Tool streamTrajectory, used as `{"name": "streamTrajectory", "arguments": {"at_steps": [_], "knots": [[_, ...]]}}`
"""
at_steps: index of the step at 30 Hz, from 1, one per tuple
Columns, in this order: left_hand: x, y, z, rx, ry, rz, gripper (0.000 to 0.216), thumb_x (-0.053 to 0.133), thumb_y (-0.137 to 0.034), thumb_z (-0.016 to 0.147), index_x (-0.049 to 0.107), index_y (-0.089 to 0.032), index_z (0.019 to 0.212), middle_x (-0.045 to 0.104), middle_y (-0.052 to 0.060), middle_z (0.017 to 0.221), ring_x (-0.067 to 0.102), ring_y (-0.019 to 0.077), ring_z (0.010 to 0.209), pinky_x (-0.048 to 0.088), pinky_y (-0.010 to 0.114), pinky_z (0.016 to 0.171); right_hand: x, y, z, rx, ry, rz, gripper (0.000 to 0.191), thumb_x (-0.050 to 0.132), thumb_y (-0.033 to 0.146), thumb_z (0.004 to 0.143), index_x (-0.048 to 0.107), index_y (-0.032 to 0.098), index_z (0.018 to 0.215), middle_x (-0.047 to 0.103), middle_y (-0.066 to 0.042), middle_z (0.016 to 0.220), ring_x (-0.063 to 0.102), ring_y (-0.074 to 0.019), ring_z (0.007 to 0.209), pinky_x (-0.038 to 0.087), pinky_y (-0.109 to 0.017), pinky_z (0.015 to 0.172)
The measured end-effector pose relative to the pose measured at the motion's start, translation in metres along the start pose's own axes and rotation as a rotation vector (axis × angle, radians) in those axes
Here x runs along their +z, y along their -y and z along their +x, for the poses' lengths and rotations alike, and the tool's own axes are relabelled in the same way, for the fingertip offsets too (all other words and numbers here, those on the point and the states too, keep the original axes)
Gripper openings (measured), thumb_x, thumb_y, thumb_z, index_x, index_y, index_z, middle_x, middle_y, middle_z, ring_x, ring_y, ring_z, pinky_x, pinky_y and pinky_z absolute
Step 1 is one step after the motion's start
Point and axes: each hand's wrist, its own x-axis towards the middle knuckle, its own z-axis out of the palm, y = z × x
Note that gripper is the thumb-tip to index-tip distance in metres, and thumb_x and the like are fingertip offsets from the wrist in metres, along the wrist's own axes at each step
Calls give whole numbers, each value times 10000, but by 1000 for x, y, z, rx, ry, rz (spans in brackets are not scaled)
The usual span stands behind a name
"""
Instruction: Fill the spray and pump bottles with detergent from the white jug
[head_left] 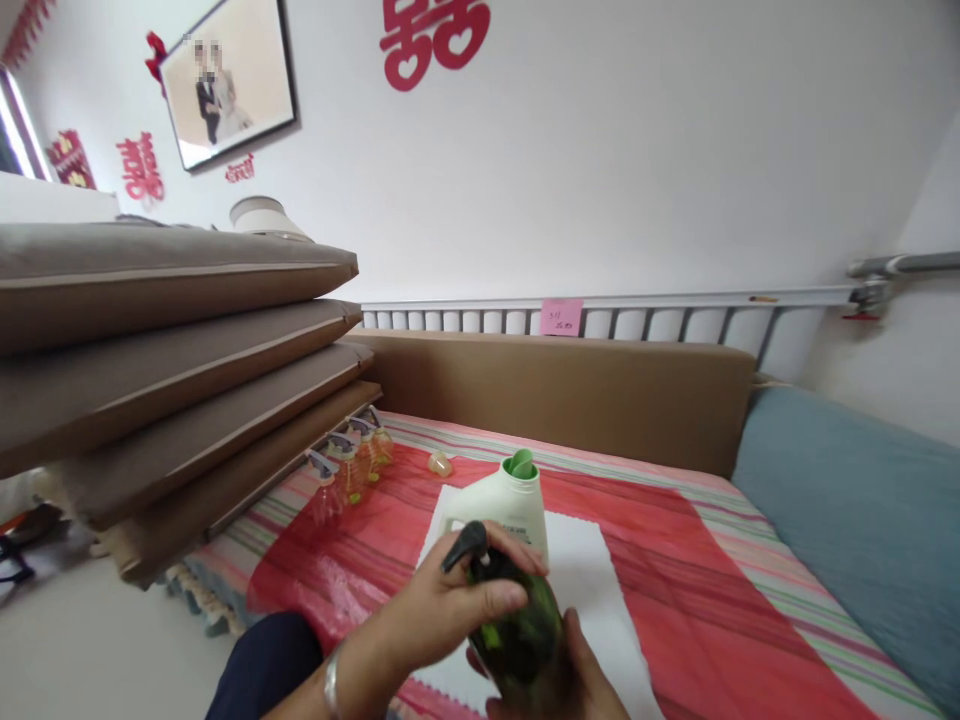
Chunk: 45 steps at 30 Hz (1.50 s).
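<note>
A dark green pump bottle (pixel 517 625) with a black pump head (pixel 469 545) is tilted between my two hands. My left hand (pixel 450 600), with a silver bracelet at the wrist, is wrapped round the upper part, just below the pump. Lower down, my right hand (pixel 585 670) grips the bottle near its base, partly cut off by the frame's bottom edge. Right behind them a white jug (pixel 510 500) with a green pouring spout (pixel 521 463) stands upright on a white sheet (pixel 592 570). The jug's lower part is hidden by my hands and the bottle.
Several clear spray bottles (pixel 349 465) stand in a row at the left. A small beige cap (pixel 440 463) lies on the red plastic sheet (pixel 697 590). Stacked brown cushions (pixel 180 370) rise at the left, a brown backrest (pixel 562 395) behind, and a blue cushion (pixel 847 510) at right.
</note>
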Motion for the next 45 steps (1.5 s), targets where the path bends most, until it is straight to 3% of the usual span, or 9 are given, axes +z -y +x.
{"name": "streamTrajectory", "arguments": {"at_steps": [6, 10, 16, 22, 27, 31, 34, 40, 45], "knots": [[21, 21, 38, 81, -338, 4, 113, 576, -273, 778, 553, -167, 747, 636, 32, 801, 603, 196, 864, 437, 325, 815, 7, 16, 2, -216, -59, 16, 436, 675, 487, 663, 620, 240, 1019, 693, -107, 973, 641, -286, 852, 492, -369, 614], [31, 38, 47, 32, -525, 35, 147, 568, -313, 783, 561, -171, 820, 644, 40, 814, 601, 196, 857, 439, 306, 783, -2, 13, 4, -436, -156, 15, 489, 706, 393, 653, 545, 302, 1105, 671, -53, 1010, 627, -246, 832, 497, -360, 616], [15, 47, 50, -50, -261, -180, 314, 628, -268, 729, 613, -181, 1031, 614, 100, 1113, 500, 259, 1106, 343, 378, 960, -11, 18, 6, -435, -158, 67, 541, 656, 445, 690, 481, 304, 1182, 662, -69, 1001, 621, -225, 757, 472, -335, 566], [19, 55, 57, -11, -496, -153, 305, 685, -225, 679, 614, -206, 974, 658, 43, 974, 560, 202, 984, 370, 331, 917, -3, 25, 5, -484, -176, 22, 601, 671, 419, 679, 418, 293, 1209, 648, -69, 1037, 620, -226, 801, 465, -317, 581], [15, 47, 57, -84, -331, -215, 390, 655, -258, 709, 591, -207, 1090, 640, 85, 1070, 526, 244, 1071, 352, 370, 944, 3, 30, 3, -455, -145, 40, 564, 636, 449, 707, 423, 278, 1200, 651, -77, 1019, 615, -218, 801, 461, -302, 572], [11, 48, 57, -18, -470, -159, 351, 718, -205, 633, 626, -190, 971, 657, 38, 913, 587, 190, 906, 416, 292, 835, 7, 28, 4, -505, -171, -6, 593, 671, 418, 680, 415, 270, 1194, 626, -83, 1058, 606, -231, 818, 466, -320, 576], [12, 51, 57, 4, -530, -150, 399, 703, -221, 655, 587, -221, 1037, 622, 29, 993, 565, 175, 941, 420, 267, 824, 8, 26, 5, -564, -216, -37, 650, 722, 380, 627, 397, 300, 1184, 592, -69, 1122, 602, -245, 847, 472, -331, 582], [7, 49, 53, -41, -321, -223, 351, 648, -219, 708, 589, -206, 1053, 611, 80, 1057, 519, 240, 1055, 358, 365, 938, 7, 27, 4, -493, -165, -28, 599, 654, 446, 677, 406, 265, 1191, 626, -94, 1059, 609, -249, 836, 465, -320, 577], [8, 53, 52, 26, -509, -171, 325, 679, -197, 684, 594, -248, 993, 611, 5, 972, 545, 179, 976, 366, 308, 909, 9, 29, 4, -516, -211, -60, 692, 718, 404, 609, 373, 310, 1201, 603, -72, 1123, 618, -253, 846, 469, -316, 581]]}}
